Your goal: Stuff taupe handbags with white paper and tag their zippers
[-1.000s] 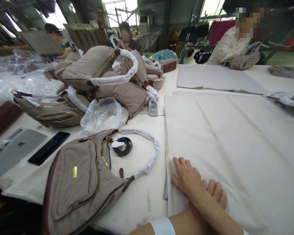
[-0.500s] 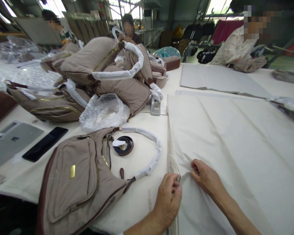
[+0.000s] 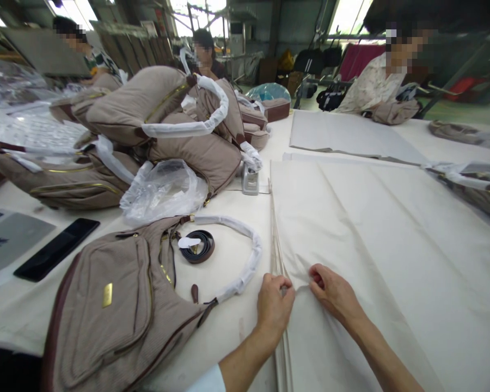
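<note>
A stack of large off-white sheets (image 3: 375, 239), cloth or paper, lies in front of me with faint creases. My left hand (image 3: 274, 305) is closed at the stack's left edge, thumb and fingers pinching the sheet edges. To its right, my right hand (image 3: 335, 291) is closed too, pinching a fold of the top sheet, which is slightly lifted and wrinkled between the hands. Left of them lies a taupe shoulder bag (image 3: 118, 299) with a gold plate and a white-wrapped handle (image 3: 251, 239). Within the handle's loop rests a coiled dark strap (image 3: 202, 247).
Several taupe bags (image 3: 126, 106) are piled at the back left, with clear plastic wrap (image 3: 163, 193) before them. A black phone (image 3: 57, 249) and a grey flat item (image 3: 14, 242) lie far left. A small grey tape dispenser (image 3: 250, 181) stands beyond the sheets. People sit across the table.
My view has shifted slightly, so the table's things appear further left. Both hands keep their pinch at the sheets, with little movement.
</note>
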Demonstrator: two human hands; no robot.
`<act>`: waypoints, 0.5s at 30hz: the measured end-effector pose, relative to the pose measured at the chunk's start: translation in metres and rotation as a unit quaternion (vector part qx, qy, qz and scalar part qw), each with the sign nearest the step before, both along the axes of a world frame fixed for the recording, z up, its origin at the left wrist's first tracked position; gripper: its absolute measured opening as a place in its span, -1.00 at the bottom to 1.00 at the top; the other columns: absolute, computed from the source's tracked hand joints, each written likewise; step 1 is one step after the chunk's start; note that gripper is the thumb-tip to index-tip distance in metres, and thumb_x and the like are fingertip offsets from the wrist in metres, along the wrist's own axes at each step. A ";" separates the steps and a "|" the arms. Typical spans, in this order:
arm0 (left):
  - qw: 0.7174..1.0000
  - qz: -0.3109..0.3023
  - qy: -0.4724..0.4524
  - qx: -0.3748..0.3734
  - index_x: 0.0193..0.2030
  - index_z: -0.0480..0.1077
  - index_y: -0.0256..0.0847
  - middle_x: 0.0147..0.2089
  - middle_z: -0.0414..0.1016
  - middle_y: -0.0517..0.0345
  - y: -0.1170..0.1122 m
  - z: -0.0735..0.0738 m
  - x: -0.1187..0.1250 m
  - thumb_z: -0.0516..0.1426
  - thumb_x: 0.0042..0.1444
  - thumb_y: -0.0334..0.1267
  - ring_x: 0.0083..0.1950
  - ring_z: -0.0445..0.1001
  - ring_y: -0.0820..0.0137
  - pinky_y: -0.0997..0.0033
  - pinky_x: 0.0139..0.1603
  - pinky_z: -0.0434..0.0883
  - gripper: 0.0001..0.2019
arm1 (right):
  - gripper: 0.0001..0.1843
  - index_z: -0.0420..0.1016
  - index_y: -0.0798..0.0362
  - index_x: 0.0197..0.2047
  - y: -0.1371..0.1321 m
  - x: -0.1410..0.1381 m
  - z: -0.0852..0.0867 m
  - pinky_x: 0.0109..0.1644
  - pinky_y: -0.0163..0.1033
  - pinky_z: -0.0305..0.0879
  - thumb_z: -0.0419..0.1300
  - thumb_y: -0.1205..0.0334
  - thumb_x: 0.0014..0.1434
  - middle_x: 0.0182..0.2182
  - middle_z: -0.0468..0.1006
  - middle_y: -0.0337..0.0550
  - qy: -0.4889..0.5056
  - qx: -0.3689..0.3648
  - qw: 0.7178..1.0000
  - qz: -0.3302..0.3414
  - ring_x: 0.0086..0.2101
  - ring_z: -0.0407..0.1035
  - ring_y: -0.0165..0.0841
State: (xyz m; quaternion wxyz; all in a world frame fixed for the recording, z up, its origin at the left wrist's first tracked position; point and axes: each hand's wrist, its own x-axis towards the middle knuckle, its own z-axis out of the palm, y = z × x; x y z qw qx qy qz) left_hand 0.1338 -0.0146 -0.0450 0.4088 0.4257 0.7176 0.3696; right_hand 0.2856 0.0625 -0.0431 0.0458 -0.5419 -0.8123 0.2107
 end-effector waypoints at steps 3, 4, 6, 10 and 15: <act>0.999 -0.003 0.028 0.033 -0.35 0.45 -0.18 -0.29 0.26 0.12 -0.003 0.004 0.007 0.04 0.08 -0.38 -0.26 0.34 0.36 0.34 -0.15 0.31 -0.85 | -0.77 0.28 0.02 -0.28 -0.008 -0.010 0.013 -0.34 -0.25 0.16 -0.09 0.08 0.21 -0.46 0.46 -0.19 0.018 -0.010 0.999 -0.030 -0.43 0.37 -0.30; 0.997 -0.015 0.039 0.058 -0.33 0.46 -0.18 -0.31 0.25 0.12 -0.005 0.005 0.011 0.02 0.11 -0.37 -0.28 0.33 0.36 0.36 -0.19 0.31 -0.82 | -0.71 0.29 0.01 -0.29 -0.011 -0.014 0.017 -0.35 -0.25 0.15 -0.09 0.00 0.23 -0.48 0.46 -0.19 0.023 -0.015 0.999 -0.042 -0.45 0.36 -0.30; 0.990 -0.048 0.057 0.120 -0.32 0.46 -0.19 -0.36 0.23 0.12 -0.010 0.005 0.017 -0.03 0.16 -0.36 -0.33 0.32 0.37 0.38 -0.26 0.30 -0.77 | -0.66 0.30 0.00 -0.36 -0.015 -0.018 0.024 -0.37 -0.25 0.12 -0.08 -0.06 0.22 -0.51 0.44 -0.20 0.034 -0.027 0.997 -0.061 -0.47 0.34 -0.30; 0.979 -0.074 -0.039 0.183 -0.32 0.45 -0.23 -0.32 0.30 0.07 -0.012 0.002 0.023 0.05 0.10 -0.32 -0.27 0.35 0.34 0.36 -0.23 0.32 -0.85 | -0.77 0.23 0.02 -0.49 -0.010 -0.014 0.028 -0.41 -0.28 0.05 0.00 0.10 0.14 -0.62 0.32 -0.27 0.125 -0.077 0.988 -0.041 -0.54 0.21 -0.37; 0.871 0.106 -0.472 -0.081 -0.11 0.33 -0.28 -0.22 0.47 0.05 0.013 0.011 -0.001 0.19 0.03 -0.04 -0.21 0.49 0.31 0.38 -0.26 0.42 -0.61 | -0.82 0.16 0.05 -0.49 -0.027 -0.032 0.036 -0.41 -0.36 0.11 -0.05 0.22 0.14 -0.56 0.23 -0.31 0.250 -0.147 0.956 0.038 -0.49 0.15 -0.45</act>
